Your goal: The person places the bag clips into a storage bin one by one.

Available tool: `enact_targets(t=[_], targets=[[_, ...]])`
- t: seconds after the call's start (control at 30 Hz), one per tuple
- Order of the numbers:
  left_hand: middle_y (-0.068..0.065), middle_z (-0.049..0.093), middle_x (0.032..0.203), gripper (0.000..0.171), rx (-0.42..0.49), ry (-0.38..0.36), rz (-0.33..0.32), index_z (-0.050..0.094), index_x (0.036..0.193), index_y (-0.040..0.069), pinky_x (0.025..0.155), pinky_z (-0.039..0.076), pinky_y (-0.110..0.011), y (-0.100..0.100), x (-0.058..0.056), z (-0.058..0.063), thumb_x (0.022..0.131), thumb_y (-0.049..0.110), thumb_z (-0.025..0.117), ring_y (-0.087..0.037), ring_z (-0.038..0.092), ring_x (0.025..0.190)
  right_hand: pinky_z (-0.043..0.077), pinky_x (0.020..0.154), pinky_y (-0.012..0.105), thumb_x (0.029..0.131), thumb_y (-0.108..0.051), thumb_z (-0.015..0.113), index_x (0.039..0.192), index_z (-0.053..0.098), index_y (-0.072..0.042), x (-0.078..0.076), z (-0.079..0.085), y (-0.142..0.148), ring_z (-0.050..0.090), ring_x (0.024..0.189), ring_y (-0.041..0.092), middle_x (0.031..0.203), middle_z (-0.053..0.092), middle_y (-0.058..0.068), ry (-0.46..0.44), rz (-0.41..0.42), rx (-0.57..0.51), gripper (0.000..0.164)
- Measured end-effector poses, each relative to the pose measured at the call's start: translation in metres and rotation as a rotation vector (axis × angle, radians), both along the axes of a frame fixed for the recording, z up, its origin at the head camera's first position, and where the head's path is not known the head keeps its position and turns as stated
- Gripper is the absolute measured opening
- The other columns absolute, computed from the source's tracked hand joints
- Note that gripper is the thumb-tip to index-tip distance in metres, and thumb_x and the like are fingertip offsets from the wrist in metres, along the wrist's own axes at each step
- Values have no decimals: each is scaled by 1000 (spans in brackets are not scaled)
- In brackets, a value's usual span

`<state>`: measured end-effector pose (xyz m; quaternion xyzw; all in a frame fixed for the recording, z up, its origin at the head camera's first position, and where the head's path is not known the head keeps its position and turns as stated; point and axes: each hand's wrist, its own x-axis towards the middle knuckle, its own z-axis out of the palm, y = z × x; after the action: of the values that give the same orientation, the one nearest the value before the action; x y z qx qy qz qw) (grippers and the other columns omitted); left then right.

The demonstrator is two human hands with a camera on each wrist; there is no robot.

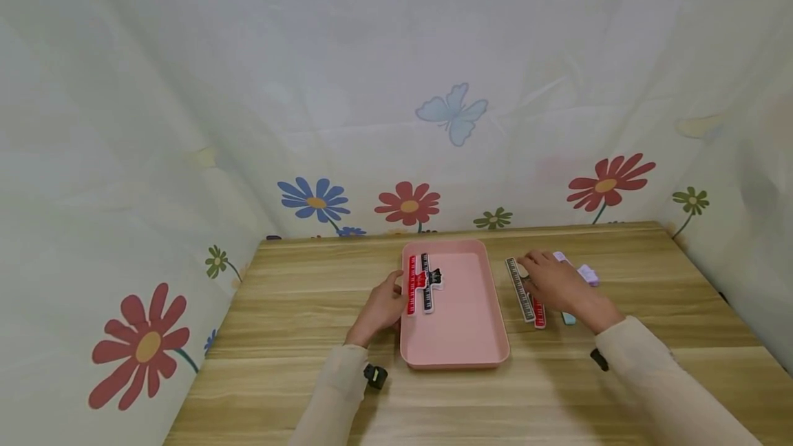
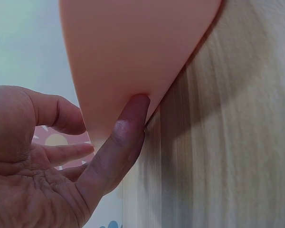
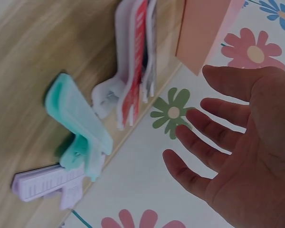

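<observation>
Our left hand (image 1: pixel 383 305): fingers parted, touching pink tray (image 1: pixel 464 336), left side. Our right hand (image 1: pixel 560 285): fingers loosely spread, beside clips (image 1: pixel 520 292), right.

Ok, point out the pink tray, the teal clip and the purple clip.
Pink tray (image 1: pixel 461 322): head view, on its bare floor.
Teal clip (image 3: pixel 80 118): right wrist view, on its long bar.
Purple clip (image 3: pixel 50 184): right wrist view, on its long bar.
</observation>
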<state>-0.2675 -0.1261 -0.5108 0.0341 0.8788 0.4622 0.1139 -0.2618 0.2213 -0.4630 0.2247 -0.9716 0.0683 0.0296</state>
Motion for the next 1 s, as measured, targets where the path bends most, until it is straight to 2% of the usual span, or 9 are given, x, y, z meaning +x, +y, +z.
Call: enact_targets(t=[0.1,0.3,0.47,0.77,1.0], targets=[[-22,60,120,57,-7,-5,10,31,152,9,49,58,-33,0,0,0,99,15,51,-21,65,76,49,91,62,93,-17,65,136,53,0,-1,-5,1,51,122,42,132,54,20,-24,-11,8,47],[-21,59,121,58,-14,-15,25,31,153,10,50,57,-31,0,3,2,98,15,52,-22,65,78,52,90,57,91,-13,66,132,55,2,-2,-15,3,56,117,42,128,56,21,-30,18,13,46],[-20,59,123,59,-19,-13,20,30,153,11,51,58,-31,1,1,1,99,16,51,-21,65,80,51,88,60,92,-14,65,133,55,2,-2,-22,6,54,119,43,131,54,22,-53,3,35,45],[-19,58,122,59,-38,-27,31,30,154,13,50,56,-29,1,2,1,99,16,52,-21,63,79,49,89,64,92,-15,65,133,55,3,-6,-28,7,52,122,45,134,52,23,-96,-17,43,46],[-19,58,122,58,-28,-23,24,31,153,14,50,56,-28,0,0,-1,99,17,52,-21,63,79,50,89,62,93,-15,63,133,55,3,-9,-29,5,51,123,43,134,52,22,-111,-26,53,45]])
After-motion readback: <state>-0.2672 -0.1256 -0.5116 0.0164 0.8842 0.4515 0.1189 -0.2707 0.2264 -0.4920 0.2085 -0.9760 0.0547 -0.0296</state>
